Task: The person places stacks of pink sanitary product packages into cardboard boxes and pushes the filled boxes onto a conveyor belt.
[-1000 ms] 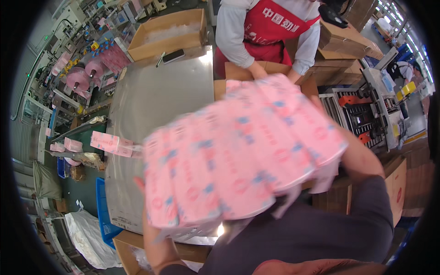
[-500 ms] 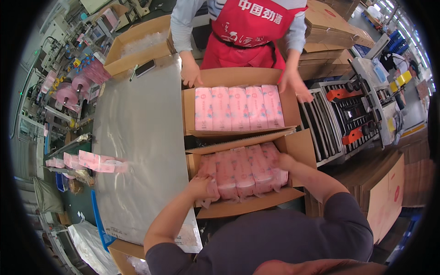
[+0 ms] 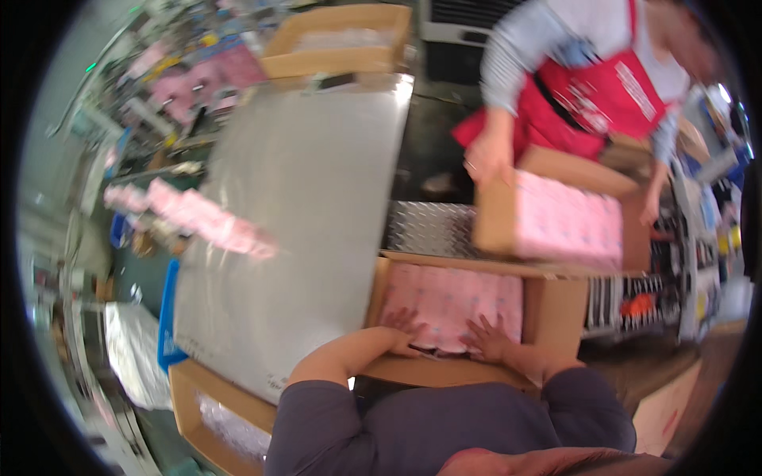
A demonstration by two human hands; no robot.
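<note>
A cardboard carton [image 3: 562, 317] stands in front of me, filled with a row of pink soft packs [image 3: 454, 292] that look like tissues in film. My left hand [image 3: 405, 328] lies with spread fingers on the near left part of the packs. Flat on the packs further right rests my right hand [image 3: 487, 339], its fingers also apart. Both hands press from above and grip nothing. The near flap [image 3: 452, 370] is folded outward under my wrists.
Across from me a person in a red apron [image 3: 591, 99] holds a second carton [image 3: 495, 218] of pink packs beside a roller conveyor [image 3: 607, 305]. A metal table [image 3: 309, 214] spans the left, with more pink packs [image 3: 206, 218] at its far left edge. A box of clear film [image 3: 230, 420] sits lower left.
My hands went from the ends of the packs to lying flat on top, and the packs now sit lower and more level. The other person's carton moved right. The view shifted.
</note>
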